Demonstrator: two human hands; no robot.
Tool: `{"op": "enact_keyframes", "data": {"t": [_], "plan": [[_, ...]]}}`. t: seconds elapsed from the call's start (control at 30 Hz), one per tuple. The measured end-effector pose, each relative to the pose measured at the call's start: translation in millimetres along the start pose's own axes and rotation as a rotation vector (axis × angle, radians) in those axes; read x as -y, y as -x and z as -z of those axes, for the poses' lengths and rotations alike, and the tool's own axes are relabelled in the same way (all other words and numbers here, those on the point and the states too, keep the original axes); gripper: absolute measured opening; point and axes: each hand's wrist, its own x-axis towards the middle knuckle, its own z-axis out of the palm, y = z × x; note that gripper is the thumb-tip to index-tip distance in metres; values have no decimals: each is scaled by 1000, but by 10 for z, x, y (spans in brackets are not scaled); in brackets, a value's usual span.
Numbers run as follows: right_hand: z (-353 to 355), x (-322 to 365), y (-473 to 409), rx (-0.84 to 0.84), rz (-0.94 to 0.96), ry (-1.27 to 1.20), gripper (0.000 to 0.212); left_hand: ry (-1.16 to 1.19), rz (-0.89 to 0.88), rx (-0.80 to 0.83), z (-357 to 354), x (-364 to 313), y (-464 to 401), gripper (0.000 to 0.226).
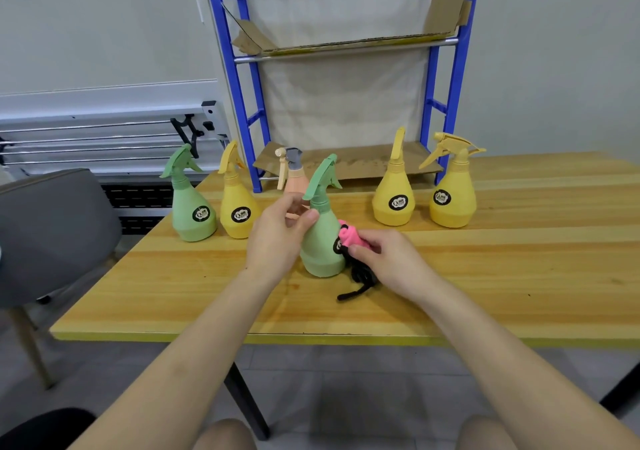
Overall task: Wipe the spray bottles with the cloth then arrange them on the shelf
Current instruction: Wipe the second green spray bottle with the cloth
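- Because the person's left hand (277, 238) closes only on the neck of the green bottle (320, 241), with the thumb on its shoulder, a firm sideways rub from the cloth (349, 238) could, in the head view, tip the bottle or twist it in that grip.
- The right hand (384, 259) is clamped on the bunched pink cloth and presses it against the bottle's label side; a black cord (360, 285) trails from under that hand onto the table (519, 276) and could snag or drag as the hand moves.
- Just beyond the left hand stands a peach bottle (294, 179), near enough that a swing of the knuckles might knock it over.
- Further left of that hand, a second green bottle (192, 207) and a yellow bottle (237, 207) stand side by side.
- Beyond and right of the right hand, two more yellow bottles (394, 196) stand apart.
- The blue shelf (446, 110) rises behind the hands; loose cardboard (363, 164) lines its tiers, and a bottle set on a curled edge might wobble.
- The peach bottle stands between the hands and the lowest tier.
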Motion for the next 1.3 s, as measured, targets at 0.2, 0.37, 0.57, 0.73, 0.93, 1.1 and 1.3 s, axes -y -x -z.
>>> {"op": "enact_keyframes", "data": {"t": [0.2,0.37,0.57,0.73,0.93,1.1,1.3], "plan": [[133,215,-175,-39,80,2,15,-45,-35,107,58,-79,-72,32],[18,293,-292,-98,145,-135,19,-29,-52,86,-10,-84,-136,28],[-47,-47,-36,18,37,-12,22,66,-29,127,22,-4,-133,30],[40,68,-115,61,13,51,29,172,-28,146,33,57,-105,23],[-76,224,-224,-56,129,-193,21,194,-70,160,-9,87,-57,23],[-102,71,-54,-40,53,-16,14,179,-82,160,-1,132,-59,25],[-31,101,44,38,-44,241,39,194,-99,241,82,118,-53,33]]}}
